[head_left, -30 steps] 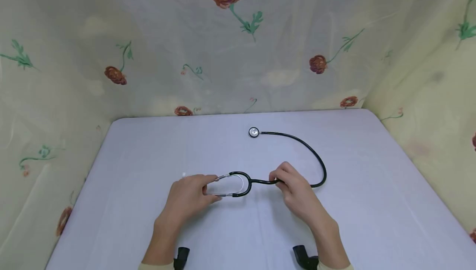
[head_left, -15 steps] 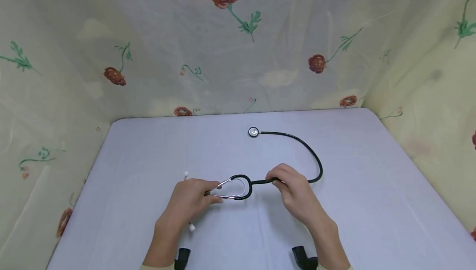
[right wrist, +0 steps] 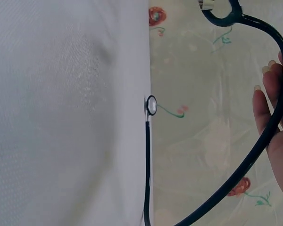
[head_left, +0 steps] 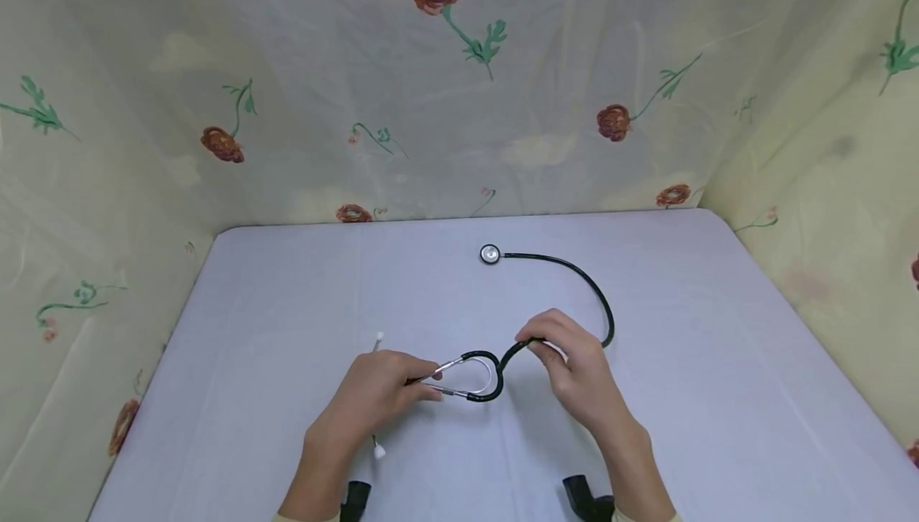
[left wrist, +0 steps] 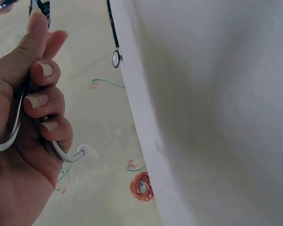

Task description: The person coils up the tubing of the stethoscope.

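A black stethoscope (head_left: 495,386) is held between both hands over the white table. My left hand (head_left: 384,386) grips its two metal ear tubes together; in the left wrist view the fingers curl round the tubes (left wrist: 66,155). White eartips (head_left: 379,451) stick out on either side of that hand. My right hand (head_left: 570,354) pinches the black tubing (right wrist: 254,155) just past the Y-joint, thumb against fingers. From there the tube curves back to the round chest piece (head_left: 490,255), which lies on the table near its far edge.
The white-covered table (head_left: 301,282) has a flowered curtain (head_left: 538,83) behind it and at both sides. Black curved pieces (head_left: 585,498) show beside each wrist at the bottom of the head view.
My left hand has shifted right and slightly nearer, tilting the ear tubes so both eartips show. The tubing between my hands now bends, and the loop on the right has narrowed.
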A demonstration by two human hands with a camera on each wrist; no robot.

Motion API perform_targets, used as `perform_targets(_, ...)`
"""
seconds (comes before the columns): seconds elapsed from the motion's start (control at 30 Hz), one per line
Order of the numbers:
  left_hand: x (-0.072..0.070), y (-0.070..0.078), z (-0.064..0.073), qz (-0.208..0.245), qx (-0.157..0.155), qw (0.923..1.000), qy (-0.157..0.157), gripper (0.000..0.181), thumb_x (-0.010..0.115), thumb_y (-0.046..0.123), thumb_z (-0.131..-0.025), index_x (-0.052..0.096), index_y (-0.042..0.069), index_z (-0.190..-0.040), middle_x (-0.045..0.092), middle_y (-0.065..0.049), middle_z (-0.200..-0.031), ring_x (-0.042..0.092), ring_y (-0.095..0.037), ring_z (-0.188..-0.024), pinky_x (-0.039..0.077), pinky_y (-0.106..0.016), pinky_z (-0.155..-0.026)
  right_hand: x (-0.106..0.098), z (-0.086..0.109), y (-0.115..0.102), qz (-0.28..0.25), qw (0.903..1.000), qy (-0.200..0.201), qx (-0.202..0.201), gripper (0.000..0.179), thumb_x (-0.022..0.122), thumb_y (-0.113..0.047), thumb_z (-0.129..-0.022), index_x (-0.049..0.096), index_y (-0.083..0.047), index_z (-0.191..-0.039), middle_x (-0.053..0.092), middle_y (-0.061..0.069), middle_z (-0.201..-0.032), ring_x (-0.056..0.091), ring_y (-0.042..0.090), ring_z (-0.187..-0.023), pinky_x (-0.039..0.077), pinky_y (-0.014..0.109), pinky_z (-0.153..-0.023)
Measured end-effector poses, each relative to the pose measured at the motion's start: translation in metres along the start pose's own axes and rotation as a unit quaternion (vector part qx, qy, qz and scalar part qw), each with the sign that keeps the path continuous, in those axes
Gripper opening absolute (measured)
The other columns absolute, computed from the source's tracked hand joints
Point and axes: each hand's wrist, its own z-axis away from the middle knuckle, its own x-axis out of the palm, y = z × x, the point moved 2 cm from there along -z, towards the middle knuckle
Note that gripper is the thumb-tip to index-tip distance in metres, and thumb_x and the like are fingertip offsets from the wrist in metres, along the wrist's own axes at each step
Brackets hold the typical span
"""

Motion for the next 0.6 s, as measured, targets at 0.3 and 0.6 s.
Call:
perform_targets(0.3,-0.003,0.021,-0.003,0.08,0.039,0.9959,-0.018,0.024,0.077,0.04,-0.082,0.078,0.026,-0.101,0.075,0.018,-0.089,0.059,0.007,-0.074,0.047,-0.017,-0.067,0.003,0.002,0.007,-0.043,0.9985,-0.006,0.034,0.025,0.063,0.012,-0.089,0.074,-0.009,-0.098,0.07,0.006,-0.093,0.062,0.008,-0.088,0.05,0.015,-0.08)
perform_targets(0.6,-0.003,0.03,-0.003,0.13,0.075,0.9886,-0.01,0.023,0.078,0.041,-0.08,0.078,0.028,-0.099,0.073,0.022,-0.088,0.055,0.009,-0.068,0.044,-0.012,-0.063,0.014,0.004,0.01,-0.056,0.9944,-0.059,0.067,0.024,0.065,0.005,-0.091,0.075,-0.014,-0.1,0.073,0.001,-0.096,0.063,0.003,-0.088,0.052,0.019,-0.077)
